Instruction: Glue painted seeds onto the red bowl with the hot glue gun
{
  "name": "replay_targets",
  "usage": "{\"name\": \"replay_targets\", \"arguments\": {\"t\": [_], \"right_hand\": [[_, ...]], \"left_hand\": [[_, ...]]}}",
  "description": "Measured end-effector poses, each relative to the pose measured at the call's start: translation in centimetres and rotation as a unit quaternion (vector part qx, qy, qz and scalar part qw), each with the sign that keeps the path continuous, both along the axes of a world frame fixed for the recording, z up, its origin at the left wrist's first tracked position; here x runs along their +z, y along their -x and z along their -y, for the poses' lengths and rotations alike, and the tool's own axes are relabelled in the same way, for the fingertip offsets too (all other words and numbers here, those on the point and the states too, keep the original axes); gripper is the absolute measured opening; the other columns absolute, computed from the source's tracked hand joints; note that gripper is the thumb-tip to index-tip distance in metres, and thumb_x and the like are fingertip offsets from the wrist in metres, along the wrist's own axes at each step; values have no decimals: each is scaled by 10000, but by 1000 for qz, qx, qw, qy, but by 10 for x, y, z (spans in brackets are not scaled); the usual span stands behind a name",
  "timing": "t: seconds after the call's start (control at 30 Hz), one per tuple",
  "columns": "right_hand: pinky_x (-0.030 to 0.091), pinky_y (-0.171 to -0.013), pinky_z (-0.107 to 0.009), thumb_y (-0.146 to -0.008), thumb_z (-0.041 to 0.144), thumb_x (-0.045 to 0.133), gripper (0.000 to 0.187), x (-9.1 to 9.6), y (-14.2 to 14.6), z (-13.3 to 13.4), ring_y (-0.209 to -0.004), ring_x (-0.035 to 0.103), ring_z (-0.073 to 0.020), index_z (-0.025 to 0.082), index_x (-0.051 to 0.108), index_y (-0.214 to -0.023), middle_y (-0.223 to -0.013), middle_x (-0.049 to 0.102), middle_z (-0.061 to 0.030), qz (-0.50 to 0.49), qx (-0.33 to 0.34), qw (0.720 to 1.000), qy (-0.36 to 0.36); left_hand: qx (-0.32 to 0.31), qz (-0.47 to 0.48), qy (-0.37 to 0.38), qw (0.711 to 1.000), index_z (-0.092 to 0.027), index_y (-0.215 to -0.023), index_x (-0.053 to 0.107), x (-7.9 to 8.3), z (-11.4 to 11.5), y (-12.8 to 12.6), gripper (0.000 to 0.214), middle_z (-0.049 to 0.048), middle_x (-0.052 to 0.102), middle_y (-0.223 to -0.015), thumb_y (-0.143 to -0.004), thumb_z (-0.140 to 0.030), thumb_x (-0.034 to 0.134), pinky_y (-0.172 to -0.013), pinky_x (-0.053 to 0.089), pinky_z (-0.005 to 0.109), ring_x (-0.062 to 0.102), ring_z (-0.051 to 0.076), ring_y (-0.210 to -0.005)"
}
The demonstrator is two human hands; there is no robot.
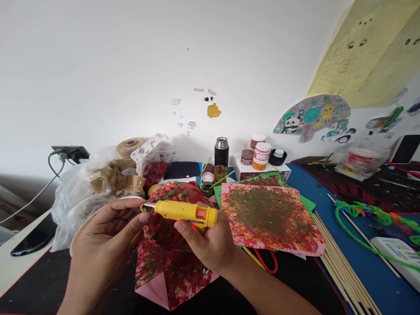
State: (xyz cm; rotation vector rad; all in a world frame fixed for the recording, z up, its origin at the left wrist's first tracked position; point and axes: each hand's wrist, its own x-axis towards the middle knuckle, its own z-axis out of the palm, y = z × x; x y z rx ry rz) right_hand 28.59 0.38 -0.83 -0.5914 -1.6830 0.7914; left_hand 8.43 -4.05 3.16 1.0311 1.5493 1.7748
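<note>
My right hand (213, 245) is wrapped round a yellow glue gun (180, 211), its metal nozzle pointing left. At the nozzle, my left hand (110, 229) pinches a small olive-brown piece (146, 207) between thumb and fingers; its exact kind is too small to tell. Below and behind the gun sits a rounded red thing (170, 191) covered with red and dark green clumps, partly hidden by the gun and my hands. Under it lies a pink sheet (152, 291) smeared with red and green paint.
A second painted sheet (272, 214) lies right, over scissors (271, 264). Wooden sticks (344, 267) and green pipe cleaners (351, 236) are farther right. Behind stand a black flask (221, 152) and paint jars (261, 153). Plastic bags (88, 188) and twine (130, 146) sit left.
</note>
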Motion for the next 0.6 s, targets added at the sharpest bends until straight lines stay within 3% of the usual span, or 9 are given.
{"name": "replay_targets", "arguments": {"t": [0.6], "right_hand": [[603,-623,-298,-1108,606,696,434,-1,0,0,-652,716,-186,212,828,-983,-793,777,-45,13,-4,1000,15]], "left_hand": [[9,-10,-12,1000,-274,-1014,848,-1,5,2,636,58,892,-1022,-533,-615,1085,-650,690,234,841,233,-852]]}}
